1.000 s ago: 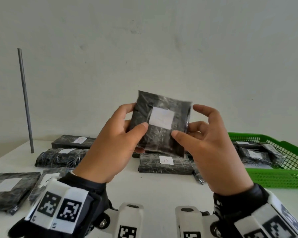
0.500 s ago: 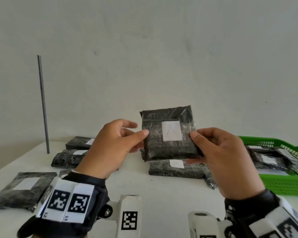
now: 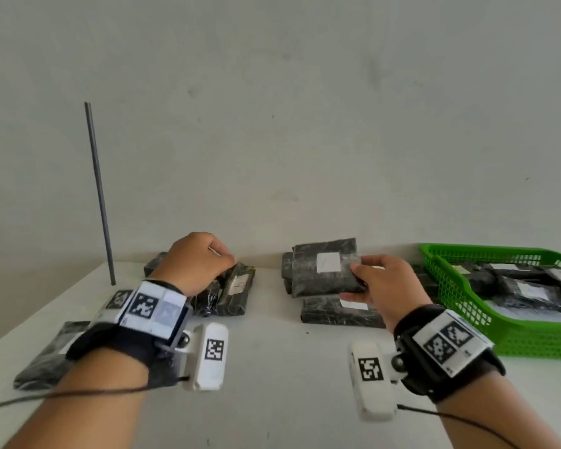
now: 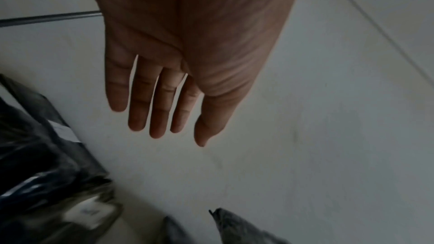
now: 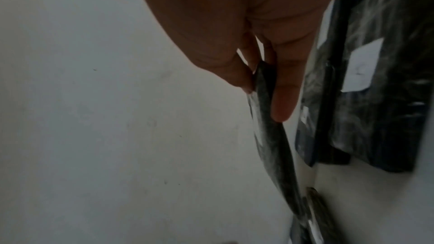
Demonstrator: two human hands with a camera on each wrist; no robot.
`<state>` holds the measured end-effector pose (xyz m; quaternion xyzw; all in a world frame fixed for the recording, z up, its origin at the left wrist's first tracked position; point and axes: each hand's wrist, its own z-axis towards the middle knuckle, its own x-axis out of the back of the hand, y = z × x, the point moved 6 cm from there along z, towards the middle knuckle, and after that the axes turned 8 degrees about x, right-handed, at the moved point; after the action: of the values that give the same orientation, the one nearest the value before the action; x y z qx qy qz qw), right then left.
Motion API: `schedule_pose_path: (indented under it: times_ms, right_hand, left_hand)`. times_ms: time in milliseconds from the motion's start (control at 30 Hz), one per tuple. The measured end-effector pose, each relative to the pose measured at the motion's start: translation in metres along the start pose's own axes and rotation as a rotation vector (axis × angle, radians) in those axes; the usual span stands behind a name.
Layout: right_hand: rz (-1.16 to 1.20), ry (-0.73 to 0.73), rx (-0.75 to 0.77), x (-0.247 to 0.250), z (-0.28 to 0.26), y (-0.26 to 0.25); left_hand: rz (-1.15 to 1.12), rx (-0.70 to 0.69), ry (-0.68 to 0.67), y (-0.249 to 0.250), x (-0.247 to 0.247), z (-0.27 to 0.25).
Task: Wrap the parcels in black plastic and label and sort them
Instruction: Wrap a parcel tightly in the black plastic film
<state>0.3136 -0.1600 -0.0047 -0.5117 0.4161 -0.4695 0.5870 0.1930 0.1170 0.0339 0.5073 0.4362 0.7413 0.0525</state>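
head view: parcel [image 3: 324, 272] pinched by right hand [image 3: 382, 288], left hand [image 3: 198, 259] apart.

Head view evenly lit, soft shadows, wide-angle edge bending; wrist views dim, grainy, motion-blurred.

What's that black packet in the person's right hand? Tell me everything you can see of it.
The packet is a flat, roughly rectangular parcel wrapped in crinkly, shiny black plastic, with a white paper label on the face turned to the camera; the faint mark on it is unreadable. The right hand pinches its right edge, thumb in front, fingers behind. It is held nearly upright, above other wrapped parcels on the white table, left of the green basket.
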Motion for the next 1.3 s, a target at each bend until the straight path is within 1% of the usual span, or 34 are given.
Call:
schedule_pose_path:
  times_ms: [67,100,167,233,300,433,500,567,633,733,767,800,867,933,1033,1100,1167,1233,1300]
  right_hand:
    - [-0.008,-0.06,-0.082,-0.016,0.003,0.013]
    - [-0.034,-0.078,-0.1,-0.024,0.004,0.019]
    - [-0.106,-0.106,-0.095,-0.038,0.005,0.028]
    - [-0.169,-0.134,-0.088,-0.049,0.006,0.036]
    - [-0.217,-0.149,-0.088,-0.055,0.007,0.042]
    - [-0.249,-0.164,-0.098,-0.058,0.01,0.045]
    - [-0.254,-0.169,-0.104,-0.058,0.012,0.045]
    - [-0.255,-0.181,-0.101,-0.059,0.012,0.045]
    - [-0.266,-0.21,-0.101,-0.062,0.01,0.046]
    - [-0.304,-0.27,-0.108,-0.076,0.007,0.049]
    - [-0.352,-0.298,-0.101,-0.083,0.005,0.051]
    - [-0.443,-0.337,-0.078,-0.09,0.004,0.051]
    - [-0.738,-0.44,0.001,-0.105,-0.002,0.049]
    - [-1.01,-0.518,0.13,-0.119,-0.011,0.043]
    - [-1.168,-0.652,0.221,-0.142,-0.028,0.046]
    - [-1.255,-0.738,0.207,-0.155,-0.03,0.056]
    - [-1.307,-0.762,0.144,-0.159,-0.025,0.064]
    - [-1.309,-0.735,0.062,-0.155,-0.021,0.063]
    - [-1.23,-0.664,-0.011,-0.149,-0.018,0.06]
  left_hand:
    - [0.218,-0.016,-0.042,-0.004,-0.012,0.014]
    - [0.328,-0.027,-0.076,-0.006,-0.023,0.021]
    - [0.537,-0.041,-0.127,-0.009,-0.046,0.036]
    - [0.707,-0.037,-0.142,-0.016,-0.063,0.051]
    - [0.788,-0.017,-0.155,-0.023,-0.075,0.066]
    - [0.888,0.118,-0.203,-0.041,-0.094,0.086]
    - [0.954,0.151,-0.219,-0.047,-0.102,0.089]
    - [0.956,0.161,-0.202,-0.047,-0.103,0.089]
    - [0.925,0.142,-0.156,-0.04,-0.096,0.088]
    - [0.875,0.111,-0.069,-0.025,-0.066,0.083]
    - [0.868,0.103,-0.038,-0.019,-0.054,0.081]
    - [0.87,0.095,-0.012,-0.014,-0.042,0.078]
    - [0.874,0.086,0.023,-0.009,-0.019,0.07]
    - [0.851,0.086,0.037,-0.01,0.0,0.063]
    - [0.794,0.07,0.054,-0.011,0.021,0.05]
    - [0.746,0.051,0.05,-0.011,0.027,0.041]
    - [0.707,0.027,0.022,-0.011,0.028,0.033]
    - [0.674,0.001,-0.006,-0.012,0.025,0.025]
    - [0.634,-0.028,-0.038,-0.014,0.021,0.018]
